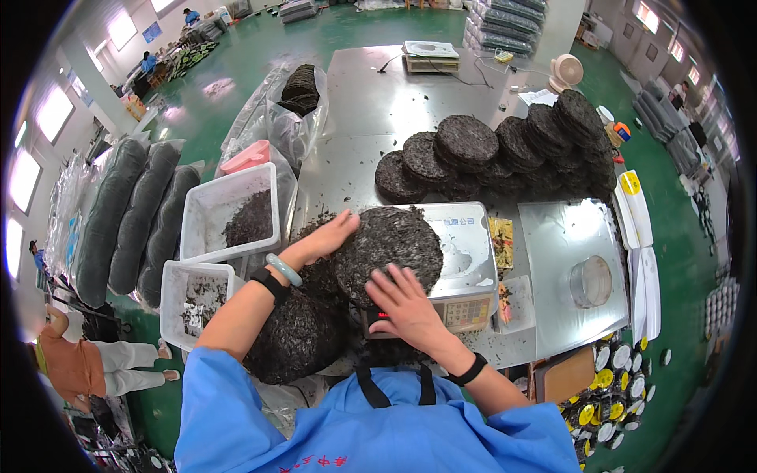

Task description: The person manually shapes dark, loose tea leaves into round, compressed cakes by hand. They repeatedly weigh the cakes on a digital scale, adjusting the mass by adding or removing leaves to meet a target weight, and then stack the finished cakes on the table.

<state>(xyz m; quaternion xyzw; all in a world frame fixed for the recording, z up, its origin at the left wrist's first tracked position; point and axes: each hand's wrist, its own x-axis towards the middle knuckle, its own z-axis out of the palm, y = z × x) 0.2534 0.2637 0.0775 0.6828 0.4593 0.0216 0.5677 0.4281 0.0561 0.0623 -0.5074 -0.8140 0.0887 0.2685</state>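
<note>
Green flooring (197,102) is spreading around a broad metal table (355,94), which is supporting a silver scale (465,252) near its front edge. 3 long dark rolls (118,221), wrapped in clear plastic, are lying well to the left of the scale. Stacked dark discs (467,142) are standing just behind the scale and reaching off to its right rear. Nearer on the scale's right, a shiny square sheet (561,315) is covering part of the tabletop. 2 white bins (202,221), 1 behind the other, are sitting left of the scale and holding dark flakes. A large dark mass (296,339) is bulging at the scale's front left.

1 round pressed cake (386,248) is resting over the scale's left part, hiding its left edge. The left hand (323,239) is lying along the cake's far left edge, fingers straight and pointing forward and right, the forearm slanting in across the dark mass. The right hand (408,303) is spreading over the cake's near right edge, fingers splaying forward and left, thumb extending beside the scale's display. How firmly they are pressing, I cannot tell. Right of the scale, a clear round container (590,282) is standing on the sheet.
</note>
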